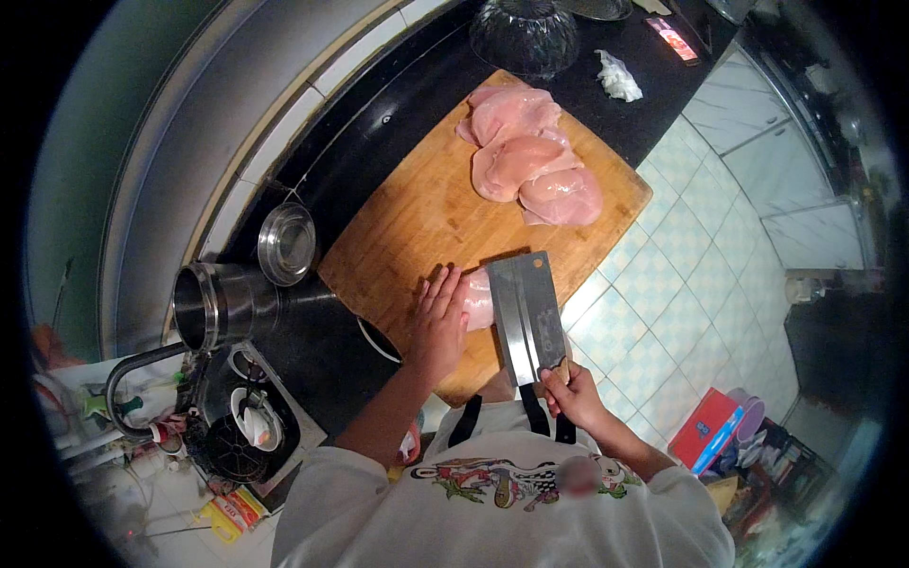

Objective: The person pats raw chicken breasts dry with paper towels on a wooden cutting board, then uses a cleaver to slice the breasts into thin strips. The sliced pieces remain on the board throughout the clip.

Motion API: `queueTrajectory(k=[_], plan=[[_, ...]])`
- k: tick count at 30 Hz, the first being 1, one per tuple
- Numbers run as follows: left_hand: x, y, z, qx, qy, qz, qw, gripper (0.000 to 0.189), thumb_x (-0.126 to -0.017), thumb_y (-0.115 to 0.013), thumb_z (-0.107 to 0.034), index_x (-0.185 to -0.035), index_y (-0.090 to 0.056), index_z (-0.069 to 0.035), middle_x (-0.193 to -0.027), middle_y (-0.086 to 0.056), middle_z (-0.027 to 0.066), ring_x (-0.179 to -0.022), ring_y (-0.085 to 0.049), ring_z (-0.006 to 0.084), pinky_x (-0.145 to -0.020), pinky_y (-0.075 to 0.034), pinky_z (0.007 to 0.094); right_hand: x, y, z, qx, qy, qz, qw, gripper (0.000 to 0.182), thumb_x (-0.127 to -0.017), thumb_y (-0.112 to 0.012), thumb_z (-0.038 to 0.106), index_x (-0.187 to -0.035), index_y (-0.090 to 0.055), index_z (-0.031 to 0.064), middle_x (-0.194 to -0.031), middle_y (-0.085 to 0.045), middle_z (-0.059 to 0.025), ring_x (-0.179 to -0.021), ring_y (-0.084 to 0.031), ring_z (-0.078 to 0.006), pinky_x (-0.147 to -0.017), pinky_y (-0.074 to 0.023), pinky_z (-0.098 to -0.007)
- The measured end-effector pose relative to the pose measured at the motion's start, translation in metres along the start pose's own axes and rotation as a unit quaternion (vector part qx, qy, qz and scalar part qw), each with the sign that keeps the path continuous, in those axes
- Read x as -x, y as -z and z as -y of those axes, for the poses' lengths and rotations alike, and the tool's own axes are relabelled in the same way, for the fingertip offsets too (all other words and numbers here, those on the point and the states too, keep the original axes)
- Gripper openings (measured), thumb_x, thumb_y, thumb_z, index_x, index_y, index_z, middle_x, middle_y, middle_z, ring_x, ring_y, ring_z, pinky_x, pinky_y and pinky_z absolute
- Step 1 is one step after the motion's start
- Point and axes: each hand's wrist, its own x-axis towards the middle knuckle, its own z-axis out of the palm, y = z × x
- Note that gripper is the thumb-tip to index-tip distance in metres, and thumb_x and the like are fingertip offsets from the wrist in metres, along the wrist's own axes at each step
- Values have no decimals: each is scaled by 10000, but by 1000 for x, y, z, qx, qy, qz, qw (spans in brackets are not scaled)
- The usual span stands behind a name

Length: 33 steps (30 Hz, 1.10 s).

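A wooden cutting board (419, 220) lies before me on a dark countertop. My left hand (442, 316) presses on the left end of a raw chicken breast piece (478, 302) at the board's near side, fingers laid over it. In my right hand (572, 394) is the handle of a broad cleaver (525, 319). Its blade lies over the right end of that piece and hides it, so I cannot tell whether the edge has entered the meat. Farther up the board, several raw chicken breasts (529, 156) sit in an overlapping pile.
Behind the board stands an upturned glass bowl (524, 35), with crumpled white tissue (619, 76) and a lit phone (672, 40) to its right. Left are a steel pot (213, 305), a round lid (286, 243) and a sink (241, 426) holding dishes. Tiled floor (682, 284) lies right.
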Motion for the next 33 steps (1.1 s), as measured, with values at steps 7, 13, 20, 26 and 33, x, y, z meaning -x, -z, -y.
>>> queueTrajectory(k=[7, 13, 20, 26, 33], plan=[[1, -5, 1, 13, -2, -10, 1000, 530, -780, -536, -40, -1293, -418, 14, -1386, -382, 160, -1330, -297, 329, -1118, -170, 485, -35, -7, 21, -10, -1, -15, 1000, 267, -946, -527, 236, -776, -460, 41, -549, -494, -5, -418, -475, -93, -389, -381, -234], [1, -6, -2, 18, 0, -12, 1000, 550, -764, -539, -26, -1297, -410, 18, -1390, -375, 166, -1335, -287, 341, -1115, -168, 495, -79, -21, 48, -54, 26, -42, 997, 236, -935, -544, 233, -793, -480, 56, -544, -467, -3, -398, -450, -94, -362, -380, -235], [-1, -9, 6, 65, 19, -49, 997, 528, -821, -447, -95, -1325, -370, 42, -1403, -344, 217, -1337, -270, 377, -1112, -171, 485, -19, -17, 34, 27, -9, 3, 1000, 288, -935, -540, 246, -749, -468, 38, -544, -478, 1, -414, -452, -90, -381, -381, -252], [1, -7, 3, 70, 15, -28, 997, 509, -856, -413, -137, -1328, -361, 46, -1399, -342, 235, -1330, -277, 392, -1107, -182, 480, -17, -20, 21, 2, -18, 16, 1000, 263, -933, -545, 238, -765, -470, 49, -548, -479, 1, -415, -448, -79, -378, -386, -242], [3, -13, 16, 69, -7, -43, 997, 517, -938, -329, -257, -1361, -313, 39, -1435, -280, 240, -1360, -221, 392, -1113, -142, 486, -48, -37, 26, -102, 4, 41, 994, 212, -929, -539, 199, -810, -464, 40, -553, -482, 0, -414, -466, -79, -372, -384, -230]])
